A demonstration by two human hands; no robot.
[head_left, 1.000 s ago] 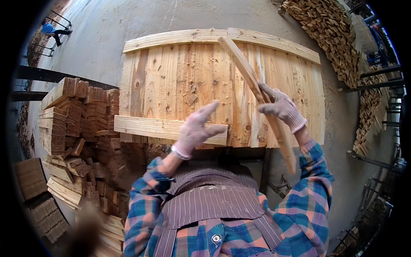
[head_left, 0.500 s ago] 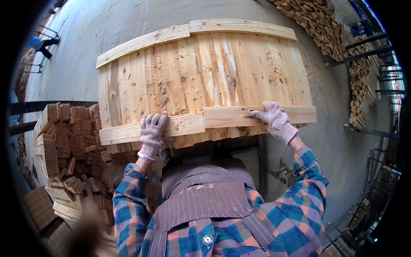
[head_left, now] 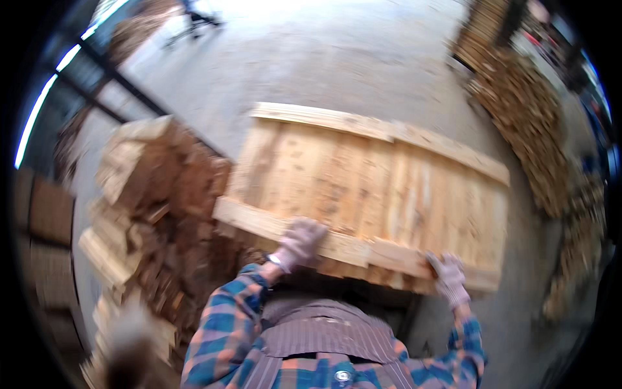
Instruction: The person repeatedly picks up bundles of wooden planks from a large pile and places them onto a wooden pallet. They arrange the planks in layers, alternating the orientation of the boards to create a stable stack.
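A wide bed of light wooden boards (head_left: pixel 337 175) lies side by side in front of me, shavings scattered over it. A rail of two lengths runs along its near edge: a left near strip (head_left: pixel 259 220) and a right near strip (head_left: pixel 402 258). Across the left one lies my gloved left hand (head_left: pixel 300 244), fingers stretched over it and blurred. My gloved right hand (head_left: pixel 448 277) rests at the right strip, thumb and fingers apart. Another rail, the far strip (head_left: pixel 447 148), spans the back edge. What is under the boards is mostly hidden.
On the left stands a rough stack of short wood pieces (head_left: pixel 188 214), with a dark metal bar (head_left: pixel 139 94) behind it. A long wood pile (head_left: pixel 518 123) lies at the right on the grey floor (head_left: pixel 337 58). A blurred wheeled frame (head_left: pixel 194 26) stands far off.
The view has swung, so the boards now sit lower, further right and tilted. Both hands remain at the near strips, my left toward the joint. The picture is more blurred.
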